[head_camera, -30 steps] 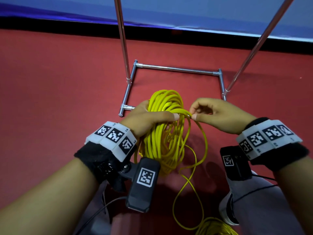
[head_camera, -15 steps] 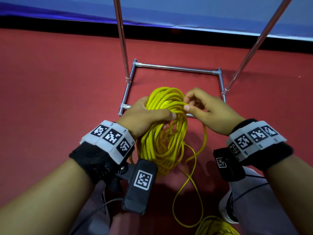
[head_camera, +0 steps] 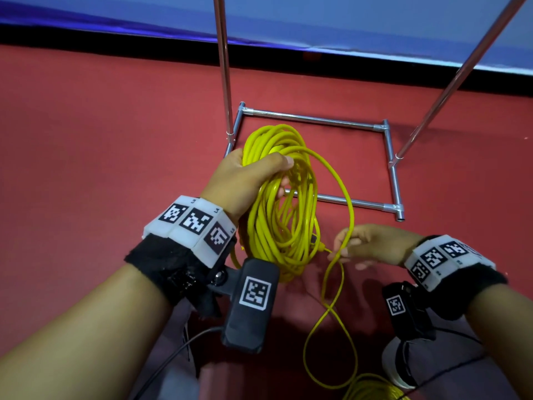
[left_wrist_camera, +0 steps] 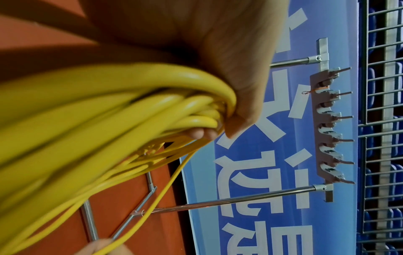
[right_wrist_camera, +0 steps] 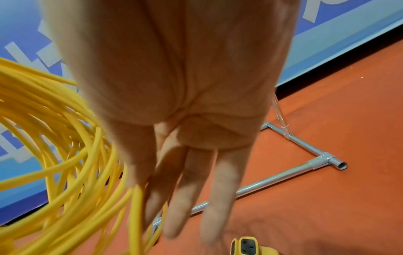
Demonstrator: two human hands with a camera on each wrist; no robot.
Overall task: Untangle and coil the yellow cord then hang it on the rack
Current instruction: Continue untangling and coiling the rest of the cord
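The left hand [head_camera: 245, 180] wraps the top of the yellow cord [head_camera: 277, 203] coil above the red floor [head_camera: 101, 140]; the right hand [head_camera: 372, 245] pinches the loose strand. It looks springy and slick, so I'd grip the bunched loops firmly.

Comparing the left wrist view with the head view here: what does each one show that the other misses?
Only the left wrist view shows the hook bar at the top of the rack, its pegs bare. Only the head view shows the right hand pinching a loose strand, with slack trailing down to more cord on the floor. Both show the left hand gripping the yellow coil and the rack's base.
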